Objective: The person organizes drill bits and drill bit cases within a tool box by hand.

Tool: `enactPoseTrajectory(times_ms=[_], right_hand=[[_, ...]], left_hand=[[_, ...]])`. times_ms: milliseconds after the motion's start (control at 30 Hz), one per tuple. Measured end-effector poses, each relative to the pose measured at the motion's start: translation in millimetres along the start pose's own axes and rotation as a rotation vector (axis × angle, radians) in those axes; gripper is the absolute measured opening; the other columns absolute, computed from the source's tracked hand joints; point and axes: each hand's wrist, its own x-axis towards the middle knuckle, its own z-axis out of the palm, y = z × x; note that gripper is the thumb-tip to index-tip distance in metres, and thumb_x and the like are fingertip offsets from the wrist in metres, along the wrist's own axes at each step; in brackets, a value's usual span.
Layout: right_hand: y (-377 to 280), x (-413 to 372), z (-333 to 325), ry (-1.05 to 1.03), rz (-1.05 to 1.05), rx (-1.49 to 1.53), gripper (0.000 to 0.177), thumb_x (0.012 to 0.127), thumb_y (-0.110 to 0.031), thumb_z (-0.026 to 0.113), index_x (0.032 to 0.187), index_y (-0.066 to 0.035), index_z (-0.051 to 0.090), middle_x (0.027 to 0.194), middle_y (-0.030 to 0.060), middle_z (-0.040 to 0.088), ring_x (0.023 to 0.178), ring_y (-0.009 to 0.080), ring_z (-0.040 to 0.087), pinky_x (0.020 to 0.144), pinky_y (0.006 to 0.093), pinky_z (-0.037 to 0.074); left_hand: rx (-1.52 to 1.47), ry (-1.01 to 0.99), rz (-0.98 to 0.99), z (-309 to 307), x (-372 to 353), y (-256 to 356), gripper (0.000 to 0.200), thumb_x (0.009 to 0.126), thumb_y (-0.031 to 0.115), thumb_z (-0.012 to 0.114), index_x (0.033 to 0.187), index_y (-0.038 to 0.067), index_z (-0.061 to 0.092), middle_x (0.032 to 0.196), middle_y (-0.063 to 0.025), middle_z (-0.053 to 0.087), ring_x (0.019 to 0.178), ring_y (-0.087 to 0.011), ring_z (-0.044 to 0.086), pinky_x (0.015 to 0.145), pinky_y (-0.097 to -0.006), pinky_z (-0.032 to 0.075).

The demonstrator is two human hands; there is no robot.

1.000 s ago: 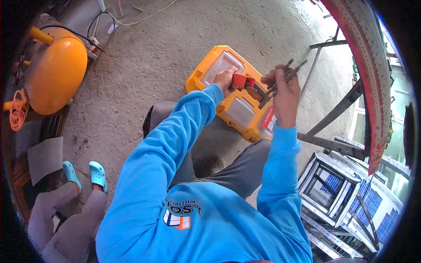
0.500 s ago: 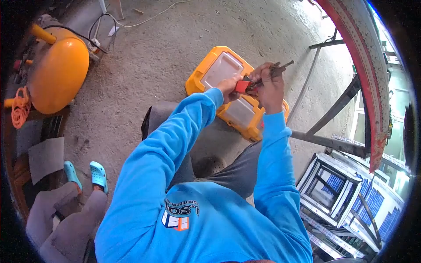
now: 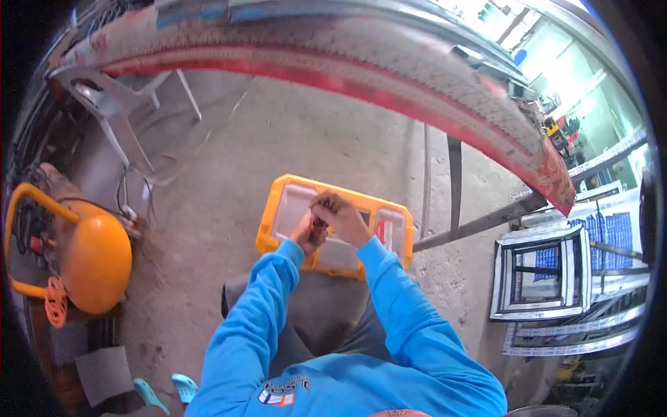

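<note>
Both my hands meet over the yellow organizer case (image 3: 262,233), which lies on the floor in front of my knees. My left hand (image 3: 306,236) is closed around a small red-and-dark object (image 3: 319,224), mostly hidden by the fingers. Curled over its upper end is my right hand (image 3: 345,221), pressed close to the left. Something dark shows at the right hand's fingers, too blurred to name. The case has clear lid panels, and a red-and-white patch (image 3: 388,233) shows at its right side.
A long red-edged bench (image 3: 389,97) spans the far side, with metal legs below. A yellow tank machine (image 3: 101,264) with an orange coiled hose (image 3: 55,302) stands left. Stacked window frames (image 3: 497,278) are at right. Teal clogs (image 3: 184,387) show lower left.
My view has swung, bringing more of the bench into sight. My hands have drawn together, and the dark metal rods that stuck out past my right hand no longer show clearly.
</note>
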Motion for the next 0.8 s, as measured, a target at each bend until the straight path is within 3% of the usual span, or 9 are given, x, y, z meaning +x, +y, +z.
enactPoseTrajectory(times_ms=[133,300,433,467,533,600,667,733,800], right_hand=[[5.2,2.9,5.5,0.096,-0.051,0.081,0.011,0.097,-0.014,0.061,0.098,-0.004,0.063,0.082,-0.0013,0.061,0.075,0.0053,0.055,0.068,0.0240,0.049],[11.6,8.0,10.5,0.185,-0.059,-0.045,0.013,0.095,-0.015,0.065,0.091,-0.002,0.065,0.081,-0.0025,0.061,0.077,0.0053,0.055,0.069,0.0219,0.048],[8.5,14.1,11.9,0.218,-0.085,-0.069,0.016,0.093,-0.016,0.067,0.090,-0.001,0.066,0.077,-0.0018,0.061,0.076,0.0058,0.054,0.068,0.0240,0.048],[8.8,15.4,14.5,0.259,-0.165,-0.060,0.018,0.092,-0.018,0.068,0.090,0.000,0.068,0.074,-0.0009,0.060,0.074,0.0058,0.053,0.067,0.0258,0.048],[14.8,12.5,14.1,0.275,-0.104,0.054,0.017,0.094,-0.017,0.064,0.091,0.000,0.067,0.073,-0.0003,0.059,0.074,0.0062,0.053,0.066,0.0270,0.048],[8.9,10.3,15.2,0.362,0.044,-0.088,0.030,0.102,-0.027,0.052,0.089,-0.003,0.064,0.076,-0.0018,0.061,0.072,0.0058,0.056,0.064,0.0238,0.048],[5.2,10.9,18.2,0.378,0.102,0.135,0.031,0.102,-0.028,0.053,0.090,-0.003,0.065,0.075,-0.0014,0.060,0.070,0.0066,0.056,0.064,0.0241,0.048],[14.3,16.9,12.1,0.512,-0.062,0.071,0.037,0.102,-0.033,0.051,0.091,-0.002,0.067,0.079,0.0010,0.062,0.075,0.0086,0.055,0.068,0.0263,0.047],[8.8,14.4,13.8,0.507,0.024,0.112,0.038,0.102,-0.034,0.052,0.092,-0.001,0.068,0.081,0.0011,0.064,0.076,0.0087,0.055,0.068,0.0258,0.047]], left_hand=[[-0.052,0.054,-0.083,-11.5,8.4,5.2,0.039,0.095,0.055,0.051,0.077,0.020,0.055,0.066,0.0031,0.058,0.047,-0.0120,0.054,0.047,-0.0250,0.052],[-0.145,0.122,0.105,-5.9,2.2,0.8,0.033,0.099,0.046,0.047,0.098,0.017,0.062,0.088,-0.0015,0.066,0.079,-0.0138,0.065,0.073,-0.0297,0.059],[-0.128,0.153,0.170,1.1,-4.6,9.7,0.035,0.101,0.044,0.042,0.109,0.016,0.061,0.104,-0.0018,0.066,0.093,-0.0158,0.065,0.085,-0.0301,0.056],[-0.124,0.174,0.158,7.0,-9.2,15.9,0.035,0.101,0.044,0.042,0.109,0.016,0.061,0.104,-0.0018,0.066,0.093,-0.0158,0.065,0.085,-0.0301,0.056],[-0.021,0.197,0.227,8.8,-15.6,20.6,0.041,0.101,0.046,0.041,0.116,0.012,0.059,0.106,-0.0039,0.066,0.098,-0.0163,0.065,0.089,-0.0325,0.056],[-0.112,0.200,0.322,24.3,-27.0,22.9,0.045,0.100,0.043,0.044,0.120,0.005,0.056,0.107,-0.0088,0.065,0.097,-0.0202,0.067,0.086,-0.0357,0.058],[-0.205,0.239,0.370,-6.3,-4.6,22.3,0.045,0.099,0.041,0.049,0.116,0.000,0.054,0.107,-0.0135,0.064,0.094,-0.0246,0.068,0.079,-0.0380,0.061],[-0.212,0.285,0.394,-6.8,-8.8,30.0,0.044,0.099,0.040,0.051,0.116,0.000,0.053,0.106,-0.0146,0.064,0.092,-0.0251,0.069,0.076,-0.0381,0.062],[-0.222,0.309,0.422,-0.3,-15.6,33.9,0.042,0.098,0.039,0.053,0.115,0.001,0.052,0.106,-0.0156,0.064,0.089,-0.0256,0.069,0.073,-0.0381,0.063]])
